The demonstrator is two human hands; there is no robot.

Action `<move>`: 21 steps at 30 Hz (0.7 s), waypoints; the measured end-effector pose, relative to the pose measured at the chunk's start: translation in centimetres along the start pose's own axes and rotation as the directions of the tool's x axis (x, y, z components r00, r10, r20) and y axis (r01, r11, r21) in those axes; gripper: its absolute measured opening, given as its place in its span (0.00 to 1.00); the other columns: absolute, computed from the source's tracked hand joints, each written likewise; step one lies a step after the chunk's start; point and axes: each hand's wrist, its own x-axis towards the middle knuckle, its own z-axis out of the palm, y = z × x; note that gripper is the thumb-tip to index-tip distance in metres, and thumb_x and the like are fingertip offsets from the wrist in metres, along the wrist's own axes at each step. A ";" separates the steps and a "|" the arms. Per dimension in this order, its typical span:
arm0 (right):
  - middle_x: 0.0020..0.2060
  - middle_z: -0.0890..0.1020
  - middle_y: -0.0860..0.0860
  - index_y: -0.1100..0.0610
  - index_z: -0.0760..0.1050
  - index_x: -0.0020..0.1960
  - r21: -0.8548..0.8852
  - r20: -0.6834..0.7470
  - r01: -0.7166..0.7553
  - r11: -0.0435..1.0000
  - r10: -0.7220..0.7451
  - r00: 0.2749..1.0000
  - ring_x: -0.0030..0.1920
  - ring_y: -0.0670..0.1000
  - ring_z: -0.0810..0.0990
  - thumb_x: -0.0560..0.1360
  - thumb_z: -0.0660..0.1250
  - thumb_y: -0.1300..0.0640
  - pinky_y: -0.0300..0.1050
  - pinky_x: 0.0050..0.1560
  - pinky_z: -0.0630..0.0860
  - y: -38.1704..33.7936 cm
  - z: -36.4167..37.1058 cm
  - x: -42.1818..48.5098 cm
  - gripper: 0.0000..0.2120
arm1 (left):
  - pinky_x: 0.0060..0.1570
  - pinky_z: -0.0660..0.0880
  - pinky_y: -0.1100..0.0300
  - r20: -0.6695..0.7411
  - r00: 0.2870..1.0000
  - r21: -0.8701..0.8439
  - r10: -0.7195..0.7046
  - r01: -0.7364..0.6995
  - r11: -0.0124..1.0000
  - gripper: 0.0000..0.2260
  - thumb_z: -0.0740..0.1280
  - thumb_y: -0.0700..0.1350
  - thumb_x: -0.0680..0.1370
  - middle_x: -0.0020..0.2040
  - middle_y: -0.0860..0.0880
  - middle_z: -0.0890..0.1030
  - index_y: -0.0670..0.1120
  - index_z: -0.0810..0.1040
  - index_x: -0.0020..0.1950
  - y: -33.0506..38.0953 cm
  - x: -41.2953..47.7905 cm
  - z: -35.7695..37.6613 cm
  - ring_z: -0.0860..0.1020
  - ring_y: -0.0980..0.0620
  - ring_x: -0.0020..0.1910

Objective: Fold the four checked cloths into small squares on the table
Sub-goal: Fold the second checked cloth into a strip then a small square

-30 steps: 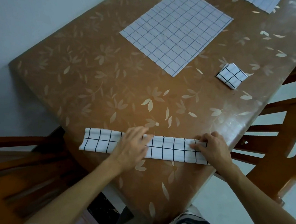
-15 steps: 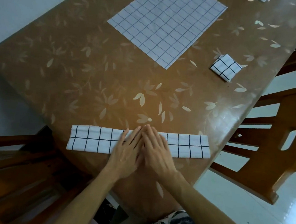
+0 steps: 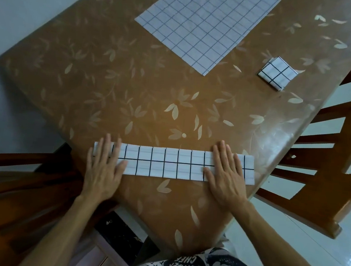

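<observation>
A white checked cloth folded into a long narrow strip lies across the near end of the brown table. My left hand presses flat on the strip's left end, fingers straight. My right hand presses flat near its right end, fingers straight. Farther back lies an unfolded checked cloth, spread flat. To its right sits a cloth folded into a small square.
A wooden chair stands at the table's right side, close to the strip's right end. Another wooden chair stands at the left, below the table's corner. The table edge runs just beyond the strip's right end.
Both hands were together at the strip's middle half a second ago. They have slid apart along it, the left to the left end and the right toward the right end.
</observation>
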 end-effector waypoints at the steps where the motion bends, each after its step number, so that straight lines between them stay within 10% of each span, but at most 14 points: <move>1: 0.78 0.36 0.50 0.53 0.36 0.79 0.011 -0.016 -0.031 0.999 0.031 0.999 0.78 0.48 0.35 0.81 0.38 0.35 0.51 0.77 0.37 0.9 -0.1 -0.2 0.34 | 0.76 0.47 0.40 -0.003 1.000 -0.008 -0.027 0.027 1.000 0.30 0.42 0.63 0.82 0.82 0.45 0.42 0.51 0.42 0.81 -1.0 -0.2 -0.2 0.44 0.45 0.80; 12: 0.80 0.42 0.53 0.55 0.43 0.80 0.015 -0.046 -0.086 0.996 0.087 0.995 0.79 0.52 0.40 0.81 0.43 0.36 0.55 0.78 0.40 3.9 -1.0 -0.9 0.35 | 0.74 0.49 0.37 -0.028 0.997 0.022 -0.070 0.070 0.997 0.31 0.49 0.60 0.80 0.81 0.40 0.54 0.46 0.54 0.81 -1.2 -0.2 -1.7 0.51 0.42 0.80; 21: 0.58 0.73 0.52 0.52 0.75 0.63 0.114 -0.134 0.019 0.993 -0.003 0.991 0.58 0.56 0.73 0.76 0.67 0.48 0.54 0.62 0.70 6.1 -4.8 1.0 0.17 | 0.68 0.71 0.46 -0.223 0.950 -0.171 0.220 -0.260 0.950 0.20 0.68 0.43 0.78 0.68 0.43 0.72 0.44 0.74 0.70 8.4 0.0 -3.5 0.68 0.45 0.69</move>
